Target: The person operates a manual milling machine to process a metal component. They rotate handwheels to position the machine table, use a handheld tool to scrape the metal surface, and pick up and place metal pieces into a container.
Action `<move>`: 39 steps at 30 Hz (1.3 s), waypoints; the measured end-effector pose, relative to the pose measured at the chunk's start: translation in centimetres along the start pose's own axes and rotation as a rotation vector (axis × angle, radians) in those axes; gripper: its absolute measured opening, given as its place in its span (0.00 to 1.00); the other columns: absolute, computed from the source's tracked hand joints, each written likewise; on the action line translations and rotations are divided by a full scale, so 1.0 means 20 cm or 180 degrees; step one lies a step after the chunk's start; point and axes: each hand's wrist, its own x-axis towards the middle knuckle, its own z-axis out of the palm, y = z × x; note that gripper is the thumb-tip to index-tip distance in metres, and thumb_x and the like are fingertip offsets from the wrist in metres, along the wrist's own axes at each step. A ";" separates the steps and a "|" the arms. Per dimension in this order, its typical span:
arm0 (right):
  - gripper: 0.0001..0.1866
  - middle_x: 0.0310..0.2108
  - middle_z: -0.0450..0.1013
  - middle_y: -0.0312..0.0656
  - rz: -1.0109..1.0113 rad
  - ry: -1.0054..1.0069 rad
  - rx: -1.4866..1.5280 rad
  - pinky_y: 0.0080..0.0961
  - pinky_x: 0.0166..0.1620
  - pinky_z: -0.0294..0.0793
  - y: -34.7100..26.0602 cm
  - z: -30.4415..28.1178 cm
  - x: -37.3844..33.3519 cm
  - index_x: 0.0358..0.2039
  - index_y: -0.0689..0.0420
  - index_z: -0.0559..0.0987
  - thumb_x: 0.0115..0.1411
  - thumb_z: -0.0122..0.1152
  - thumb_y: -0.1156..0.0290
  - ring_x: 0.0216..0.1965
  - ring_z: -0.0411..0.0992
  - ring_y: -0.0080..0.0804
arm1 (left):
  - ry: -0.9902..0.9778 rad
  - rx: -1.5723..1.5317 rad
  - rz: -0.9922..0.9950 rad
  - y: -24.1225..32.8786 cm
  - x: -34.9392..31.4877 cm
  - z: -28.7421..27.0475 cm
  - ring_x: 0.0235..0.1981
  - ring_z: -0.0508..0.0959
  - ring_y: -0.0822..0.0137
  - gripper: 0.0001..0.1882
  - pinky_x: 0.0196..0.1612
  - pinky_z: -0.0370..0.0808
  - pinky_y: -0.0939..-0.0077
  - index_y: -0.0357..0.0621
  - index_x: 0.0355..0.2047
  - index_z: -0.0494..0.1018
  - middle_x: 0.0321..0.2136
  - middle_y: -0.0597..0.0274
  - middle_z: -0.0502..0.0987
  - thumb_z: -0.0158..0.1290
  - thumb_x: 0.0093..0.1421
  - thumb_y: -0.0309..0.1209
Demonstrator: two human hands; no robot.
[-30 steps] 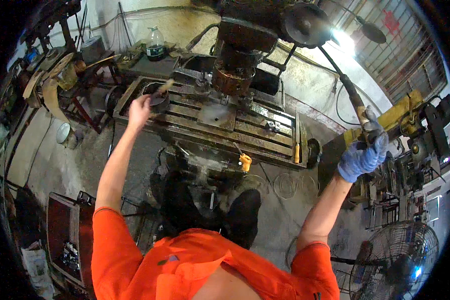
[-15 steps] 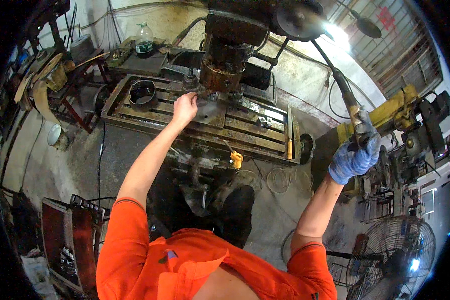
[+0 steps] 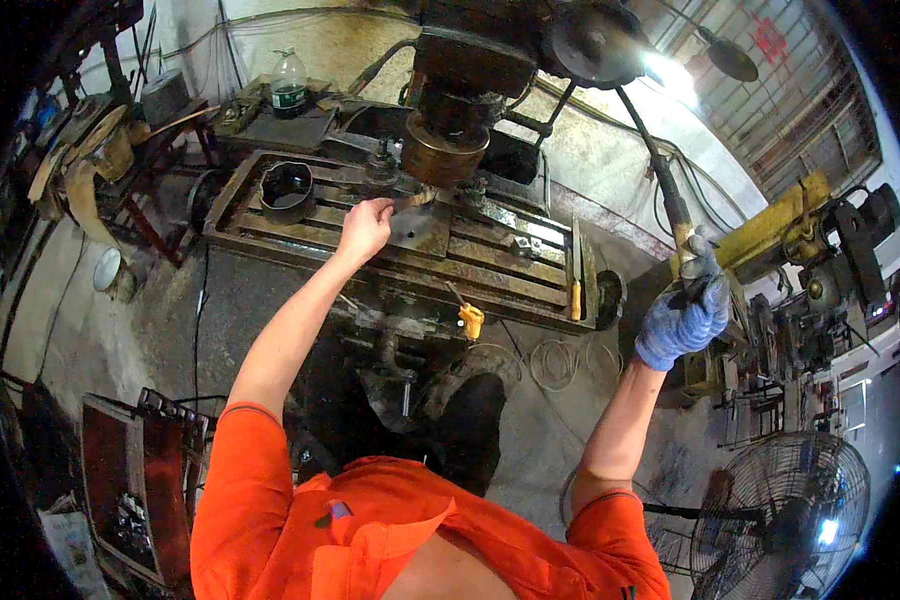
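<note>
My bare left hand [image 3: 367, 230] is closed with its fingertips around a small brush [image 3: 420, 198]. The brush's tan tip points right, just under the round cutter head [image 3: 444, 150] of a milling machine; I cannot tell whether they touch. Under the hand lies the slotted, oily machine table [image 3: 510, 268]. On my right hand [image 3: 683, 312] is a blue-grey glove. Its fingers wrap round the lower end of a long machine lever [image 3: 674, 200] that slants down from the machine head. A small shiny metal block [image 3: 536, 246] sits on the table between the hands.
A dark round tin [image 3: 286, 192] stands on the table's left part. A yellow-handled tool [image 3: 471, 318] hangs at its front edge, and another long tool [image 3: 576, 285] lies along its right end. A bottle [image 3: 288, 84] stands behind. A fan [image 3: 782, 520] is at the lower right.
My right hand and the lever have swung left and slightly down. The left hand has shifted slightly down, and the brush now shows below the cutter head.
</note>
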 end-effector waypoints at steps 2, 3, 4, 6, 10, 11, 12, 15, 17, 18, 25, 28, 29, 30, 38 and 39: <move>0.25 0.37 0.73 0.49 0.0075 0.0085 0.0092 0.33 0.51 0.61 0.02 0.00 -0.02 0.32 0.70 0.75 0.58 0.40 0.57 0.41 0.69 0.36 | 0.0016 -0.0083 0.0021 0.01 -0.02 -0.01 0.36 0.75 0.51 0.12 0.39 0.71 0.64 0.39 0.35 0.74 0.32 0.48 0.75 0.46 0.54 0.30; 0.24 0.35 0.73 0.49 0.0057 0.0104 0.0164 0.32 0.50 0.62 0.01 0.01 -0.03 0.32 0.70 0.75 0.59 0.41 0.57 0.39 0.69 0.35 | 0.0018 -0.0124 0.0034 0.02 -0.03 -0.02 0.36 0.75 0.51 0.12 0.38 0.71 0.64 0.39 0.36 0.74 0.31 0.48 0.75 0.46 0.54 0.30; 0.24 0.34 0.73 0.49 0.0039 0.0124 0.0235 0.31 0.49 0.62 0.01 0.02 -0.04 0.31 0.69 0.76 0.59 0.43 0.57 0.38 0.69 0.35 | -0.0083 -0.0143 0.0037 0.04 -0.04 -0.03 0.36 0.75 0.50 0.12 0.38 0.71 0.63 0.39 0.36 0.74 0.31 0.48 0.75 0.46 0.54 0.30; 0.24 0.33 0.73 0.48 0.0028 0.0084 0.0355 0.31 0.48 0.62 0.02 0.01 -0.04 0.31 0.69 0.76 0.59 0.45 0.56 0.36 0.68 0.34 | -0.0276 -0.0179 0.0046 0.07 -0.05 -0.05 0.35 0.74 0.49 0.12 0.38 0.71 0.63 0.39 0.36 0.74 0.30 0.48 0.75 0.46 0.54 0.31; 0.23 0.32 0.73 0.47 -0.0065 0.0015 0.0548 0.31 0.48 0.62 0.09 -0.01 -0.08 0.28 0.69 0.75 0.58 0.47 0.56 0.32 0.67 0.31 | -0.0367 -0.0358 0.0105 0.07 -0.06 -0.06 0.19 0.76 0.63 0.14 0.25 0.71 0.70 0.34 0.40 0.71 0.21 0.51 0.75 0.44 0.57 0.30; 0.23 0.31 0.73 0.47 -0.0117 0.0040 0.0596 0.31 0.47 0.62 0.09 -0.01 -0.08 0.28 0.69 0.75 0.58 0.47 0.56 0.31 0.66 0.30 | -0.0467 -0.0480 -0.0063 0.08 -0.07 -0.06 0.20 0.76 0.61 0.14 0.27 0.71 0.69 0.35 0.40 0.71 0.22 0.50 0.75 0.44 0.57 0.30; 0.23 0.31 0.73 0.46 -0.0150 0.0020 0.0443 0.32 0.48 0.62 0.08 0.00 -0.09 0.28 0.69 0.75 0.57 0.47 0.56 0.31 0.66 0.30 | -0.0557 -0.0597 -0.0239 0.09 -0.08 -0.08 0.21 0.77 0.60 0.14 0.28 0.72 0.68 0.35 0.39 0.72 0.24 0.49 0.76 0.45 0.56 0.30; 0.24 0.31 0.73 0.46 -0.0142 0.0005 0.0263 0.33 0.48 0.62 0.07 0.00 -0.10 0.28 0.69 0.75 0.57 0.47 0.56 0.32 0.67 0.31 | -0.0543 -0.0856 -0.0143 0.06 -0.09 -0.08 0.16 0.75 0.66 0.14 0.24 0.71 0.71 0.34 0.40 0.71 0.23 0.51 0.76 0.44 0.57 0.29; 0.25 0.31 0.73 0.46 0.0005 0.0049 0.0518 0.33 0.48 0.63 0.09 0.00 -0.12 0.30 0.70 0.75 0.57 0.48 0.55 0.32 0.67 0.31 | -0.0502 -0.0875 -0.0136 0.03 -0.10 -0.07 0.17 0.75 0.65 0.14 0.24 0.71 0.71 0.34 0.40 0.71 0.23 0.52 0.76 0.44 0.57 0.29; 0.23 0.33 0.73 0.47 -0.0005 0.0030 0.0520 0.35 0.50 0.61 0.09 0.00 -0.12 0.30 0.70 0.75 0.57 0.47 0.57 0.36 0.67 0.34 | -0.0487 -0.0882 -0.0132 0.03 -0.10 -0.07 0.17 0.75 0.65 0.14 0.25 0.71 0.71 0.34 0.41 0.71 0.23 0.52 0.76 0.44 0.57 0.29; 0.22 0.34 0.73 0.49 -0.0053 -0.0162 0.0639 0.38 0.53 0.58 0.10 -0.02 -0.10 0.30 0.69 0.75 0.59 0.45 0.58 0.41 0.68 0.39 | -0.0402 -0.0758 -0.0089 -0.02 -0.10 -0.04 0.23 0.76 0.61 0.15 0.30 0.70 0.69 0.34 0.40 0.70 0.23 0.51 0.75 0.45 0.57 0.32; 0.22 0.31 0.72 0.47 0.0073 -0.0113 0.0666 0.36 0.51 0.60 0.09 -0.03 -0.09 0.28 0.68 0.75 0.57 0.48 0.57 0.38 0.68 0.37 | -0.0410 -0.0758 -0.0145 0.00 -0.10 -0.04 0.23 0.75 0.61 0.16 0.30 0.70 0.69 0.34 0.39 0.71 0.21 0.51 0.75 0.46 0.57 0.34; 0.22 0.31 0.72 0.47 0.0094 -0.0089 0.0543 0.35 0.50 0.61 0.08 -0.04 -0.09 0.28 0.68 0.74 0.56 0.49 0.57 0.38 0.68 0.37 | -0.0417 -0.0749 -0.0169 0.02 -0.10 -0.04 0.23 0.75 0.62 0.16 0.30 0.69 0.69 0.33 0.38 0.71 0.21 0.52 0.75 0.46 0.57 0.35; 0.22 0.31 0.72 0.47 0.0118 -0.0044 0.0417 0.35 0.50 0.61 0.07 -0.05 -0.08 0.27 0.68 0.74 0.56 0.50 0.57 0.38 0.68 0.37 | -0.0435 -0.0728 -0.0180 0.05 -0.11 -0.05 0.23 0.74 0.62 0.16 0.29 0.69 0.70 0.33 0.38 0.71 0.20 0.52 0.74 0.46 0.57 0.35; 0.17 0.36 0.74 0.47 -0.0080 -0.0151 0.0405 0.30 0.48 0.65 -0.01 -0.03 0.02 0.39 0.68 0.75 0.55 0.53 0.67 0.39 0.70 0.32 | -0.0592 -0.0901 -0.0375 0.09 -0.08 -0.07 0.15 0.70 0.73 0.14 0.19 0.66 0.76 0.35 0.38 0.71 0.17 0.61 0.71 0.47 0.57 0.34; 0.16 0.35 0.74 0.47 -0.0239 -0.0182 0.0457 0.30 0.48 0.65 0.00 -0.03 0.03 0.39 0.68 0.75 0.55 0.53 0.67 0.40 0.70 0.31 | -0.0548 -0.0888 -0.0373 0.08 -0.08 -0.07 0.15 0.70 0.73 0.14 0.19 0.66 0.76 0.35 0.38 0.71 0.17 0.61 0.71 0.47 0.57 0.34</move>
